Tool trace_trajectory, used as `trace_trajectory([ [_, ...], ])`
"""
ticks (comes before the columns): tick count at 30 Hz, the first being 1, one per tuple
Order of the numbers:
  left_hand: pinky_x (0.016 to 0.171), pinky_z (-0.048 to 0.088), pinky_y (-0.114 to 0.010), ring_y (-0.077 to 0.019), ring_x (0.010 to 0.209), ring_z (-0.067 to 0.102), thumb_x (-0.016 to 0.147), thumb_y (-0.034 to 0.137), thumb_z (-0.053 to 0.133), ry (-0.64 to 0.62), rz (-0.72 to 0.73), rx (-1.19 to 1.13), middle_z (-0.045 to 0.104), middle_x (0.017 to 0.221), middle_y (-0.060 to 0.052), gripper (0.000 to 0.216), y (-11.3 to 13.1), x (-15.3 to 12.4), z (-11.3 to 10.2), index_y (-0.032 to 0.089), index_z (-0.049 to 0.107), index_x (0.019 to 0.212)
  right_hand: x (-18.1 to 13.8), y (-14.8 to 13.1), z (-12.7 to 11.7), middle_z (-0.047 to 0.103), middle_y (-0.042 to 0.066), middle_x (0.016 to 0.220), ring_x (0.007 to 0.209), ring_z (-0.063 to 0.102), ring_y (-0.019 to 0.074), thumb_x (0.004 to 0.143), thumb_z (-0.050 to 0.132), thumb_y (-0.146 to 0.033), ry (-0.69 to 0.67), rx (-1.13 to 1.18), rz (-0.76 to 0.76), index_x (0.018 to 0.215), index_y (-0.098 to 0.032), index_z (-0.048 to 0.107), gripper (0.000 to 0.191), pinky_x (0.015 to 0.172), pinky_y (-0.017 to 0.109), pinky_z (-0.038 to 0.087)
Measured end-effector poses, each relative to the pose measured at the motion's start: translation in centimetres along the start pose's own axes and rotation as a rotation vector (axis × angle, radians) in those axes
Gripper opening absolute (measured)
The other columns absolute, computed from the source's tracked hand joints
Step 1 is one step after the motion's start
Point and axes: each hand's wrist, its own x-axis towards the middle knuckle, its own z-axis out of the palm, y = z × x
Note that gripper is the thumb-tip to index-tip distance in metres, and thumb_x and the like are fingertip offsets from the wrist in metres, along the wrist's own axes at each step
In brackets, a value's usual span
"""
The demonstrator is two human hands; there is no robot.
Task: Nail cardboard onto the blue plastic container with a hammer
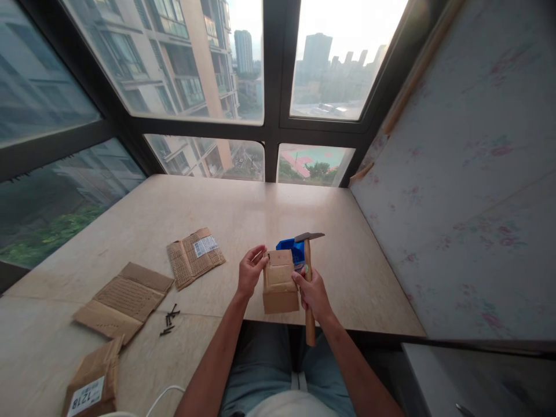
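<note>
My left hand [251, 270] is closed, its fingertips pinched at the upper left edge of a small stack of cardboard pieces [280, 285] that stands on the stone table [243, 214]. What the fingers pinch is too small to make out. My right hand [313, 292] grips the wooden handle of a hammer [308, 272], held upright, its metal head pointing right above the stack. The right thumb rests against the cardboard's right side. A blue plastic box [292, 250] sits just behind the cardboard.
Several dark screws or nails [169, 319] lie on the table at the left. Flattened cardboard sheets [196, 255] [125, 299] lie nearby, and a labelled one [92, 382] at the lower left. A patterned panel [469, 191] walls the right side; windows stand behind.
</note>
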Motion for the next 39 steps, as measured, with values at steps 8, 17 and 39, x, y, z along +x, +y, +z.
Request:
trace_trajectory([
  [8, 0.079, 0.058, -0.031, -0.0188, 0.092, 0.071, 0.067, 0.020, 0.079, 0.167, -0.258, -0.137, 0.072, 0.109, -0.012, 0.033, -2.4, -1.7, -3.5, 0.014, 0.066, 0.096, -1.3, -0.1, -0.7, 0.071, 0.002, 0.082, 0.026, 0.036, 0.0032, 0.082, 0.059, -0.052, -0.014, -0.179, -0.070, 0.085, -0.022, 0.046, 0.033, 0.021, 0.018, 0.029],
  [17, 0.066, 0.057, -0.025, -0.0129, 0.072, 0.069, 0.064, 0.003, 0.077, 0.255, -0.396, -0.139, 0.073, 0.088, -0.008, 0.029, -3.7, -1.0, -5.4, 0.013, 0.064, 0.088, 1.0, -1.6, -3.4, 0.048, -0.008, 0.053, 0.030, 0.040, 0.0082, 0.079, 0.061, -0.044, 0.170, -0.378, -0.214, 0.081, -0.022, 0.047, 0.026, 0.023, 0.020, 0.033],
  [39, 0.079, 0.057, -0.032, -0.0201, 0.093, 0.070, 0.070, 0.014, 0.074, 0.283, -0.303, 0.085, 0.072, 0.105, -0.015, 0.029, -5.2, -0.5, -5.3, 0.013, 0.064, 0.098, 8.0, -0.6, -3.1, 0.054, -0.002, 0.060, 0.041, 0.048, 0.0099, 0.074, 0.069, -0.035, 0.257, -0.522, -0.193, 0.072, -0.020, 0.050, 0.024, 0.022, 0.017, 0.033],
])
